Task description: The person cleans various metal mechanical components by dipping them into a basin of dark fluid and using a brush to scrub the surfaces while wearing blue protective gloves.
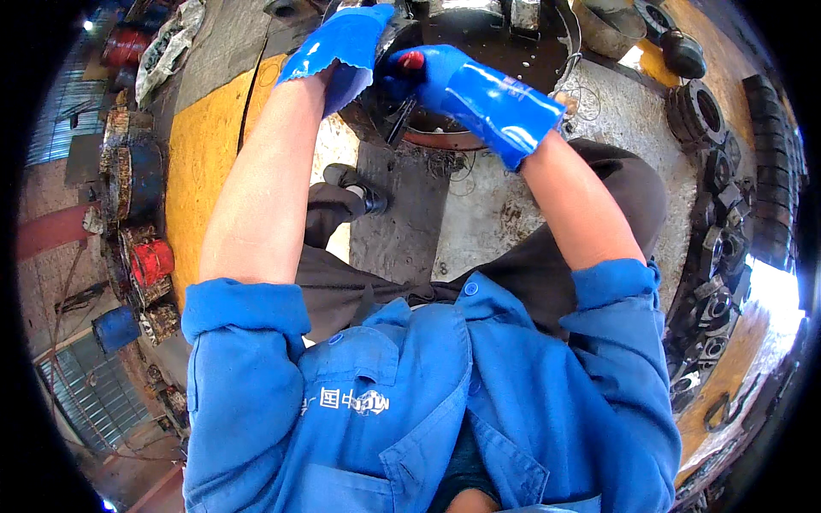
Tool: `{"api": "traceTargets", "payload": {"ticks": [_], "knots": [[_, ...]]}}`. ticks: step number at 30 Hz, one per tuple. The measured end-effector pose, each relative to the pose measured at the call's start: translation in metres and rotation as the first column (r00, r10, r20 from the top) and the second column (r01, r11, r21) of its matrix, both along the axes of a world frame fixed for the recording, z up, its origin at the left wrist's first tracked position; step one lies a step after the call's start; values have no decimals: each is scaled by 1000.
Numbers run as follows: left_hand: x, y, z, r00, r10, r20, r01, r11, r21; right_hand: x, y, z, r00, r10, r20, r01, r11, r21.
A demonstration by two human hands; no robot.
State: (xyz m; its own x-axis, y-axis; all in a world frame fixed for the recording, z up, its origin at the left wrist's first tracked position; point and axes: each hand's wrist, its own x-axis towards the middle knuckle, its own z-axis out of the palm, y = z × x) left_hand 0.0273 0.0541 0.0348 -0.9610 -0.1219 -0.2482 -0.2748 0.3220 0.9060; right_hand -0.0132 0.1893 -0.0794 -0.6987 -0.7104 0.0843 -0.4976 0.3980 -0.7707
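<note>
Both my hands wear long blue rubber gloves and are close together at the top of the view. My left hand [346, 38] grips a dark, oily metal part [368, 120] by its upper side; its fingertips are partly hidden. On the right of that part, my right hand [432, 75] is closed around a tool with a red end [412, 60]. Dark thin strands or a blade show below the fist, against the part; I cannot make out which. Beyond the gloves stands a round basin [487, 139] of dark liquid, with metal pieces at its far side.
Black rings and metal parts [697, 115] are lined up along the right. Greasy machine parts, including a red one [152, 261], stand at the left. Boards and a yellow sheet [205, 137] cover the floor. My shoe [363, 188] rests close to the basin.
</note>
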Motion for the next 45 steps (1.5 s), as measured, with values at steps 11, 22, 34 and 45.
{"api": "traceTargets", "payload": {"ticks": [11, 22, 34, 45], "knots": [[-17, -31, -19, 984, -158, -77, 148, 981, -122, 11, 15, 11, 950, -172, 261, 210, 970, -125], [-27, -35, -29, 998, -56, -19, 54, 996, -68, 28, -4, -12, 718, -274, 640, 635, 635, -440], [-7, -23, -13, 1000, -5, -22, 5, 1000, 21, 35, 18, 42, 811, -579, 81, 576, 815, 62], [-44, -55, -55, 980, -129, -150, 104, 981, -164, 25, 4, 2, 747, -498, 440, 565, 825, -26]]}}
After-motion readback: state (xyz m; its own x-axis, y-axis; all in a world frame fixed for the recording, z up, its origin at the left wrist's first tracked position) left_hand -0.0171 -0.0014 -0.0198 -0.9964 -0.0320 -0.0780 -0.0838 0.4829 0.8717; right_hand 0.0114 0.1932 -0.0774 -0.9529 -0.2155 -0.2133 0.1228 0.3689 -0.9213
